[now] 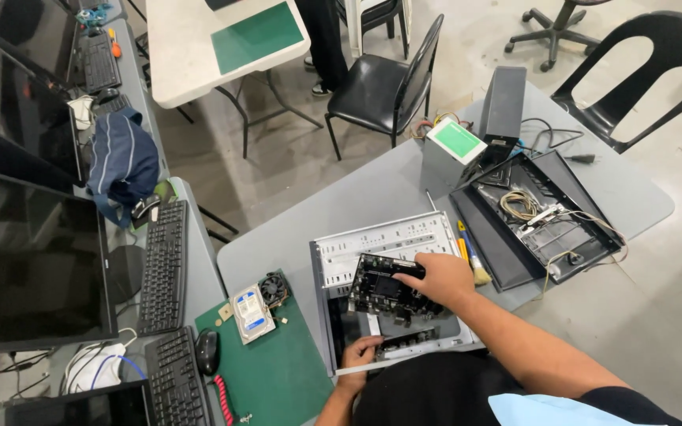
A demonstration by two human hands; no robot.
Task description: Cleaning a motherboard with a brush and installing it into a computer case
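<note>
Open silver metal computer case (pixel 372 244) on the grey table (pixel 294 237), containing a black rectangular circuit board (pixel 384 290). Right hand (pixel 440 278) grips the board's upper edge; left hand (pixel 361 353) clasps the case's near rim, beside the green mat (pixel 278 371).

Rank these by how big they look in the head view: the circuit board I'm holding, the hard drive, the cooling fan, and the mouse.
1. circuit board, under the right hand
2. hard drive
3. and 4. cooling fan and mouse look about alike, so no ranking between them.
</note>
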